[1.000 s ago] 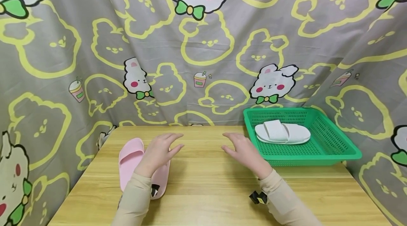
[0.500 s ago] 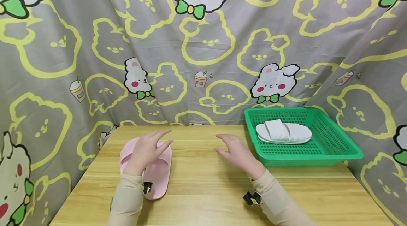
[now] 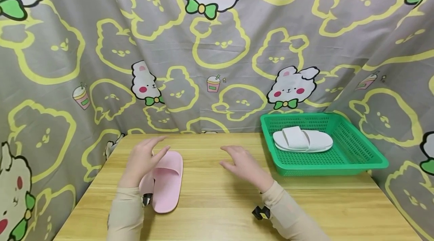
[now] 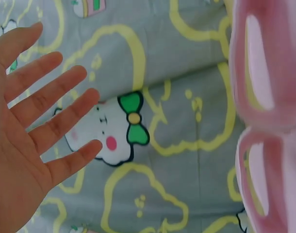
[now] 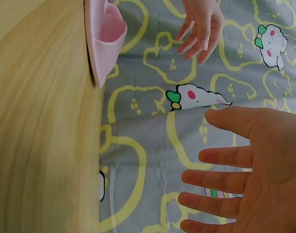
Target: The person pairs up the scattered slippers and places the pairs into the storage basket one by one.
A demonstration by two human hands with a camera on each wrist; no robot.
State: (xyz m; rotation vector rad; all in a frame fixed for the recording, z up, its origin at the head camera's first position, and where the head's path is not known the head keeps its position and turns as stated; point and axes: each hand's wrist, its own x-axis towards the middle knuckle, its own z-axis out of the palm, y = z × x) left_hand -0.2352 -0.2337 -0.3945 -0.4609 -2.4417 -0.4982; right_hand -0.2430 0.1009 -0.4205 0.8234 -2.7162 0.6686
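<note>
A pair of pink slippers (image 3: 167, 188) lies side by side on the left of the wooden table. Above them hovers my left hand (image 3: 140, 162), its fingers extended and holding nothing; in the head view it covers most of the left slipper. The left wrist view shows the spread fingers of that hand (image 4: 46, 111) apart from the slippers (image 4: 284, 63). My right hand (image 3: 245, 167) is held over the middle of the table, left of the green basket, with nothing in it. In the right wrist view its fingers (image 5: 221, 180) are straight and spread.
At the back right of the wooden table (image 3: 210, 196) stands a green plastic basket (image 3: 342, 171). White slippers (image 3: 301, 140) lie inside it, toward its left side. A grey patterned curtain (image 3: 217, 56) hangs behind the table and along both sides.
Both hands have moved left in the head view, the left one from between the pink slippers to over the left slipper. The right slipper shows more fully. The slippers and basket stay put.
</note>
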